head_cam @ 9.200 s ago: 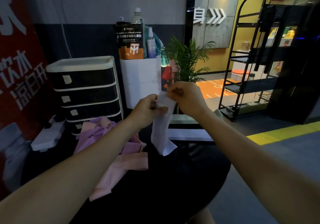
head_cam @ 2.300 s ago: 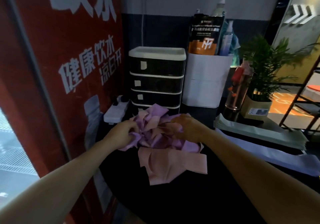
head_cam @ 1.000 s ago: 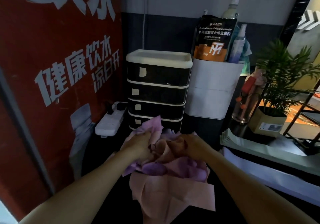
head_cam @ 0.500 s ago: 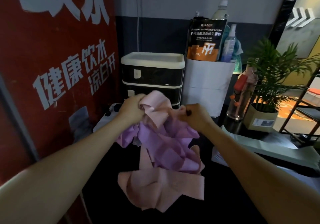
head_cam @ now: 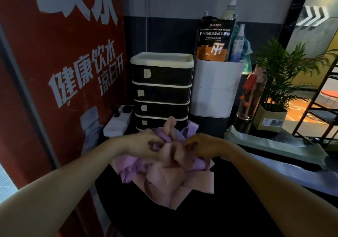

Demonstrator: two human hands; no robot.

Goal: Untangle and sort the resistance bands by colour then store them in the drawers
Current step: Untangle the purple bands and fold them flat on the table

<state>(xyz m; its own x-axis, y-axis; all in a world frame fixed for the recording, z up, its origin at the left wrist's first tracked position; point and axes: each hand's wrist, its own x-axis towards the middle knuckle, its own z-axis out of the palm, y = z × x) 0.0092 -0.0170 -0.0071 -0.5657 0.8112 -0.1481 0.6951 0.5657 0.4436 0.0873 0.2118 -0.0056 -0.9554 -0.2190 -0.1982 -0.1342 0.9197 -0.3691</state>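
Dim corner, black worktop (head_cam: 201,218). Left hand (head_cam: 146,145) and right hand (head_cam: 203,146) both pinch folds of tangled resistance bands (head_cam: 164,174), pink strips over purple, heap resting on worktop just in front of drawer unit (head_cam: 161,90); all four visible drawers closed. Red poster wall (head_cam: 54,72) at left, white power strip (head_cam: 118,123) beside drawers. White bin (head_cam: 215,88) holds supplement pouch (head_cam: 214,39). Potted plant (head_cam: 279,83) at right; pale stack (head_cam: 270,145) near it, possibly sorted bands.

Band heap (head_cam: 164,172) crowds drawer unit (head_cam: 161,90) base; upper drawer fronts unobstructed
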